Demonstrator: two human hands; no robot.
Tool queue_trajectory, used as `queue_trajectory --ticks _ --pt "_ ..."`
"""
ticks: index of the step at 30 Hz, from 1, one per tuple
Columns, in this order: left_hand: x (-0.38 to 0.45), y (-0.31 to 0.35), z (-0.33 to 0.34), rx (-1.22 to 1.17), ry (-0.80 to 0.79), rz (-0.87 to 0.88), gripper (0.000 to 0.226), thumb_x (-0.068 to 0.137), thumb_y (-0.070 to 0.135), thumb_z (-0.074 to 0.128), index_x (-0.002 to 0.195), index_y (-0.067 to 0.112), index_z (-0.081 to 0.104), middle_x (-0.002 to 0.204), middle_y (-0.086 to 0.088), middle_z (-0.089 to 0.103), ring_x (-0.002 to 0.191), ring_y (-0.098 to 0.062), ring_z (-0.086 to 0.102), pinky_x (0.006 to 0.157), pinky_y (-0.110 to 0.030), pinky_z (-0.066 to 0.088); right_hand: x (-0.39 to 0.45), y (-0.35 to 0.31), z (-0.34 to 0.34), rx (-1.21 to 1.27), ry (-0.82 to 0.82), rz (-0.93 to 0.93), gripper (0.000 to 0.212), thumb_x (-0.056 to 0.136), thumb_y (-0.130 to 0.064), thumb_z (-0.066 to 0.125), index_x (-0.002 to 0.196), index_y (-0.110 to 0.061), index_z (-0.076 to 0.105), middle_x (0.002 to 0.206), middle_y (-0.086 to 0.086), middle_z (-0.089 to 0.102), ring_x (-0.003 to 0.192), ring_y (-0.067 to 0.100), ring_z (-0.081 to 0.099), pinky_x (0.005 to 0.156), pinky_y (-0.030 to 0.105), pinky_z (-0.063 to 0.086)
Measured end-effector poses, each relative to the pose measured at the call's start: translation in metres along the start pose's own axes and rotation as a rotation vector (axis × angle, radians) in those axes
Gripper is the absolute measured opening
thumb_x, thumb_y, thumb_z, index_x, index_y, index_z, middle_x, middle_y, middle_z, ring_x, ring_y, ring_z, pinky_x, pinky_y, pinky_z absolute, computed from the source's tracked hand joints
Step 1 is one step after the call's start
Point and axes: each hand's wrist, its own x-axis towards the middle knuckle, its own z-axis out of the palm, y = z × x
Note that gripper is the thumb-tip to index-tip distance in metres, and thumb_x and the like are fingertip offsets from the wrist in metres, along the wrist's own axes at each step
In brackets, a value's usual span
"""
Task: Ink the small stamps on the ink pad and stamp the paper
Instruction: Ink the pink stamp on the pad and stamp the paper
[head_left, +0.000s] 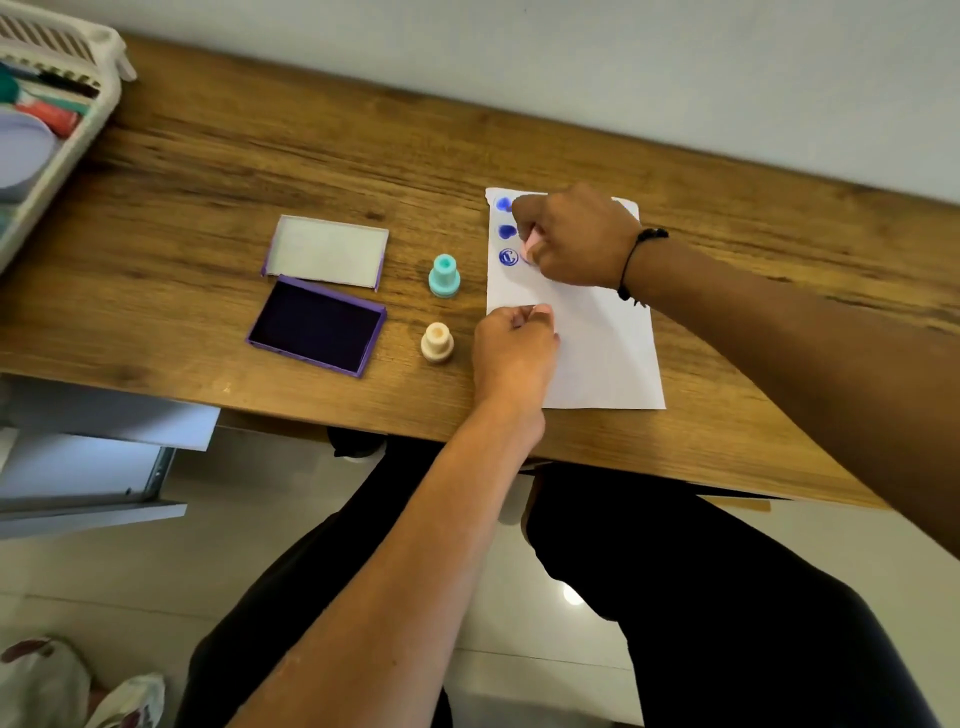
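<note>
In the right half of the frame, the white paper (597, 353) lies on the wooden table (208, 166) and carries three blue prints in a column; the lowest print (508, 257) looks like a circled "C", the other two are only blots. The right hand (576, 236) has its fingers closed around a pink stamp (532, 244), which it presses on the paper beside the prints. The left hand (514, 348), loosely curled with nothing in it, rests on the paper's left edge. Two more stamps stand left of the paper: a teal stamp (444, 275) and a cream stamp (437, 341). Further left the open purple ink pad (317, 325) lies with its lid (327, 252) just above it.

Desk layout
Ink pad (317, 325) lies left, two stamps (444, 276) between it and the paper (597, 343); lid (327, 250) behind pad.
</note>
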Motion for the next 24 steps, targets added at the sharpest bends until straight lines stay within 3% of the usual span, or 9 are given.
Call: queue_trajectory --ticks 2,4,6,8,10,16,24 --pt "-0.002 0.004 -0.003 -0.02 -0.011 0.038 0.014 0.087 0.017 0.053 0.075 0.015 0.058 0.073 0.001 0.06 0.077 -0.015 0.059 0.076 -0.028 0.05 -0.005 0.004 -0.015 0.085 0.063 0.034 0.019 0.082 -0.008 0.05 0.096 -0.007 0.063 0.101 0.014 0.069 0.091 0.029 0.059 0.064 0.028 0.037" --pt "-0.005 0.008 -0.007 -0.06 -0.04 0.077 0.015 0.087 0.014 0.052 0.073 0.015 0.058 0.072 0.001 0.06 0.073 -0.015 0.058 0.076 -0.028 0.049 -0.012 0.007 -0.035 0.21 0.198 0.062 0.015 0.081 -0.012 0.055 0.092 -0.007 0.064 0.095 0.011 0.07 0.078 0.015 0.057 0.059 0.024 0.035" --pt "-0.011 0.012 -0.01 -0.123 -0.09 0.098 0.016 0.087 0.011 0.052 0.072 0.014 0.059 0.072 -0.001 0.06 0.072 -0.016 0.057 0.076 -0.028 0.049 -0.025 0.011 -0.054 0.34 0.308 0.08 0.014 0.08 -0.015 0.058 0.088 -0.005 0.063 0.085 0.005 0.066 0.06 -0.001 0.053 0.061 0.022 0.043" --pt "-0.016 0.015 -0.013 -0.171 -0.129 0.104 0.014 0.087 0.011 0.053 0.075 0.012 0.06 0.076 -0.002 0.061 0.075 -0.016 0.058 0.078 -0.029 0.051 -0.041 0.012 -0.068 0.513 0.34 0.101 0.015 0.08 -0.017 0.062 0.089 -0.005 0.061 0.074 0.001 0.061 0.05 -0.006 0.053 0.052 0.015 0.043" --pt "-0.019 0.015 -0.016 -0.218 -0.165 0.118 0.011 0.088 0.011 0.054 0.079 0.01 0.06 0.078 -0.002 0.061 0.075 -0.015 0.057 0.078 -0.029 0.051 -0.057 0.009 -0.073 0.648 0.315 0.109 0.013 0.082 -0.017 0.063 0.09 -0.008 0.06 0.067 -0.004 0.058 0.044 -0.005 0.052 0.044 0.01 0.039" --pt "-0.025 0.018 -0.015 -0.367 -0.234 0.14 0.01 0.089 0.007 0.052 0.083 0.004 0.059 0.078 -0.003 0.058 0.072 -0.015 0.053 0.075 -0.026 0.05 -0.077 -0.006 -0.059 0.81 0.185 0.151 0.009 0.078 -0.02 0.067 0.075 -0.024 0.059 0.065 0.002 0.063 0.048 0.013 0.051 0.046 0.025 0.039" --pt "-0.02 0.024 -0.023 -0.501 -0.293 0.113 0.014 0.09 0.013 0.051 0.083 0.006 0.061 0.077 -0.007 0.061 0.07 -0.015 0.057 0.069 -0.023 0.053 -0.083 -0.022 -0.044 0.805 0.126 0.097 0.007 0.08 -0.016 0.065 0.081 -0.022 0.063 0.061 -0.001 0.062 0.043 0.007 0.052 0.042 0.024 0.044"
